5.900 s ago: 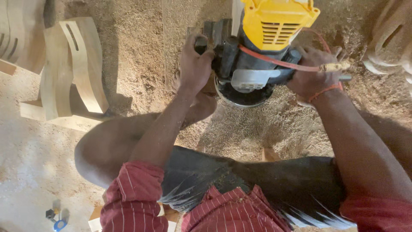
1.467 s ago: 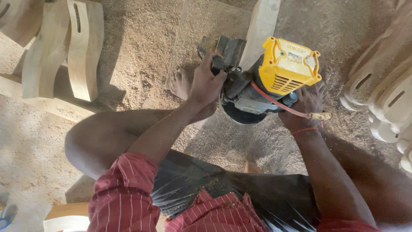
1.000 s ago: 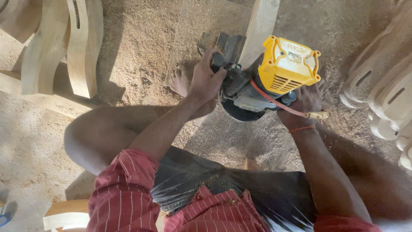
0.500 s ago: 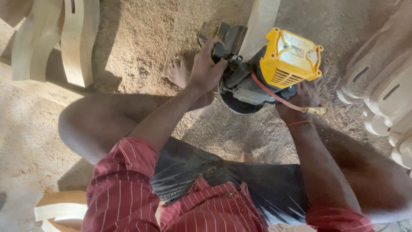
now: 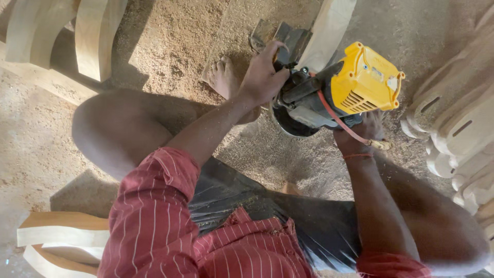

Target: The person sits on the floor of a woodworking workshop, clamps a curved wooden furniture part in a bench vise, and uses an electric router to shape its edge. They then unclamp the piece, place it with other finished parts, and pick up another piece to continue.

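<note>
Nearest the cam: red striped shirt (image 5: pixel 154 226) w/ sleeves at elbow height, dark plastic sheet (image 5: pixel 242 206) across the lap. Both forearms reach fwd & down over bent bare knees. Left hand (image 5: pixel 262 77) is curled tight round the black side grip of the power router (image 5: pixel 329 98), knuckles up, wrist a bit bent. Right hand (image 5: pixel 363 131) is under the tool's yellow motor cap, mostly hidden by it; fingers seem wrapped on the far grip but can't tell how tightly. Red thread on that wrist, red cord (image 5: pixel 337 118) runs over the tool body.

Router sits mid-frame, tilted, round base down on a pale wood strip (image 5: pixel 332 20) that runs up out of frame. 1 bare foot (image 5: pixel 224 77) just left of it, on sawdust floor (image 5: pixel 170 41).

Counts: 1 router, 2 hands. Curved wood pieces (image 5: pixel 95 36) top left, 2 clear. Slotted carved pieces (image 5: pixel 458 118) stacked at right, approx 5, edges overlap. Flat offcuts (image 5: pixel 62 237) bottom left, 3 or so.
</note>
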